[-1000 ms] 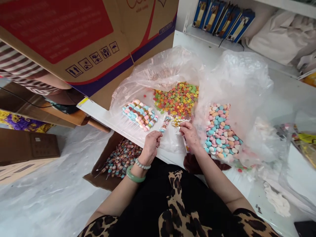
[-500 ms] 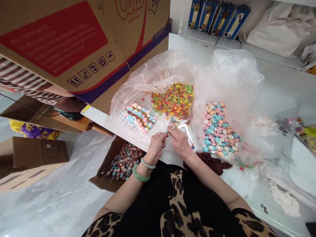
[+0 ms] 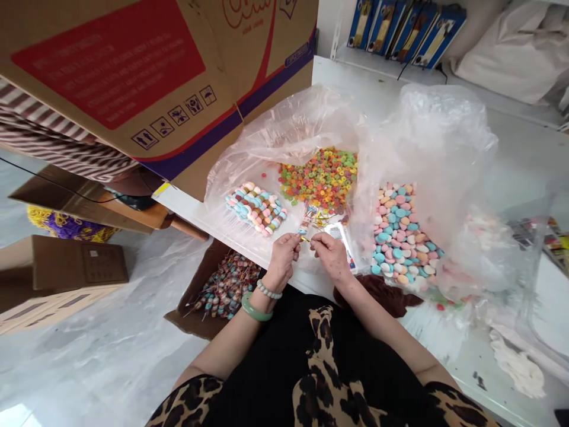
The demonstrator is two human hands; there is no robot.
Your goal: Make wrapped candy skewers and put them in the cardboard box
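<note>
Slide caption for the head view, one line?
Left hand and right hand pinch a gold strip by a small candy packet.

Plastic sheeting point(image 3: 440, 136) crinkled and glossy, gold tie point(image 3: 304, 239) shiny, metallic-looking, pastel candies point(image 3: 396, 225) smooth and matt, large carton point(image 3: 178, 65) matt cardboard, brown cloth point(image 3: 377, 295) rumpled, matt, green bangle point(image 3: 256, 308) polished.

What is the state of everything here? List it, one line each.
Candy packet: filled; sealing too small to tell
Left grip: pinched, seemingly on the packet's end
Right grip: pinched, seemingly on a gold tie
Ring sweets: loose, heaped
Stick sweets: laid side by side
Pastel sweets: loose, spread
Clear plastic: crumpled
Floor box: open, holding candy sticks
Brown cloth: crumpled
</note>
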